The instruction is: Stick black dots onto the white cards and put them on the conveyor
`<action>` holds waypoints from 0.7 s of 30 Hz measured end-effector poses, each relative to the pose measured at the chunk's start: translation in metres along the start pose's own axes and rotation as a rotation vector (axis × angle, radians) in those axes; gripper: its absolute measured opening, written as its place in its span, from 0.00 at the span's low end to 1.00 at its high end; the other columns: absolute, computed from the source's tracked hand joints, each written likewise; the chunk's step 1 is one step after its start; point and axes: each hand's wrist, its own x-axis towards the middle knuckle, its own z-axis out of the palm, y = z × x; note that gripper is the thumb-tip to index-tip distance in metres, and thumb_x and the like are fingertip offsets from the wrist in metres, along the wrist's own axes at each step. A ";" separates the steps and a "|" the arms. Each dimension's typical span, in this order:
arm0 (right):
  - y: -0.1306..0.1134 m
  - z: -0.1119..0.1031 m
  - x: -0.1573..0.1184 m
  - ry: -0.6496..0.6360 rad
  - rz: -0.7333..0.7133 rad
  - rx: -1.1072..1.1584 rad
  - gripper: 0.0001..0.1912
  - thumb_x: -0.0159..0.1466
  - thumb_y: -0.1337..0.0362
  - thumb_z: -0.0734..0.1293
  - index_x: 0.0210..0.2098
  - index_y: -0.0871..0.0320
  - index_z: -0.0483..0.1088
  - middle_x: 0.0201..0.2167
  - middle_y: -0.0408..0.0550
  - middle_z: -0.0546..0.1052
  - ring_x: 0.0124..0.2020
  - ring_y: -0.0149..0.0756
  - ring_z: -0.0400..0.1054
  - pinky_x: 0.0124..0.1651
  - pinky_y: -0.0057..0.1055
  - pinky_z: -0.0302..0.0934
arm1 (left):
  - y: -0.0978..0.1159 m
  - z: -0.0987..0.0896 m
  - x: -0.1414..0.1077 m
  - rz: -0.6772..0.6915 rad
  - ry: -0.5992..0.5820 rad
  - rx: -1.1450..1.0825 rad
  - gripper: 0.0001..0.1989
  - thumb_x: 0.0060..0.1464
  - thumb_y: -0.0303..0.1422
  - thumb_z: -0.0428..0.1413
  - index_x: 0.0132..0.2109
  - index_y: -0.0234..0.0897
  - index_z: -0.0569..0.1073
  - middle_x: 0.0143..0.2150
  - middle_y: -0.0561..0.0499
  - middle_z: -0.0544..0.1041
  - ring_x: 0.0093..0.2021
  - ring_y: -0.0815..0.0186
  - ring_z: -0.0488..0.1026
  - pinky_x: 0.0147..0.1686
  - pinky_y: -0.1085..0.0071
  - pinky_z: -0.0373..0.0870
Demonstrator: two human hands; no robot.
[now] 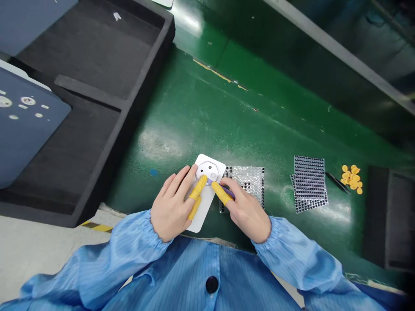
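A white phone back cover (203,206) with an octagonal camera area and dark round spots lies tilted on the green bench. My left hand (174,203) rests along its left side and steadies it, thumb and index finger in yellow finger cots. That index fingertip presses beside the camera area. Pinched in my right hand (244,205) is a slim purple tool (229,191), its tip at the camera area; its exact kind is partly hidden by the fingers. Under and beside that hand lies a clear sheet (249,173) with small black round pieces, partly covered.
To the left stands a black divided tray (136,93) with blue-grey panels (29,125) in it. On the right are sheets of black dots (309,183), black tweezers (337,182), a heap of yellow finger cots (352,178) and another black tray (385,216).
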 end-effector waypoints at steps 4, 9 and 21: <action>0.005 0.005 -0.002 0.064 -0.045 0.029 0.23 0.62 0.79 0.52 0.52 0.58 0.65 0.50 0.57 0.68 0.43 0.39 0.71 0.41 0.38 0.73 | 0.002 0.002 -0.001 0.005 -0.011 0.066 0.13 0.54 0.28 0.51 0.45 0.28 0.75 0.65 0.28 0.60 0.64 0.41 0.58 0.55 0.49 0.62; 0.028 -0.001 -0.003 0.192 -0.061 0.576 0.18 0.65 0.72 0.56 0.52 0.58 0.67 0.46 0.56 0.72 0.36 0.33 0.72 0.36 0.35 0.72 | 0.008 0.000 -0.028 0.068 -0.037 -0.010 0.35 0.55 0.50 0.51 0.59 0.25 0.65 0.68 0.26 0.51 0.68 0.38 0.47 0.59 0.45 0.55; 0.089 -0.016 0.008 0.655 0.263 0.361 0.19 0.68 0.63 0.56 0.55 0.60 0.66 0.46 0.57 0.74 0.39 0.38 0.71 0.42 0.44 0.70 | -0.014 -0.035 -0.064 0.254 -0.006 0.022 0.16 0.62 0.32 0.50 0.55 0.33 0.70 0.60 0.38 0.70 0.58 0.56 0.68 0.53 0.60 0.69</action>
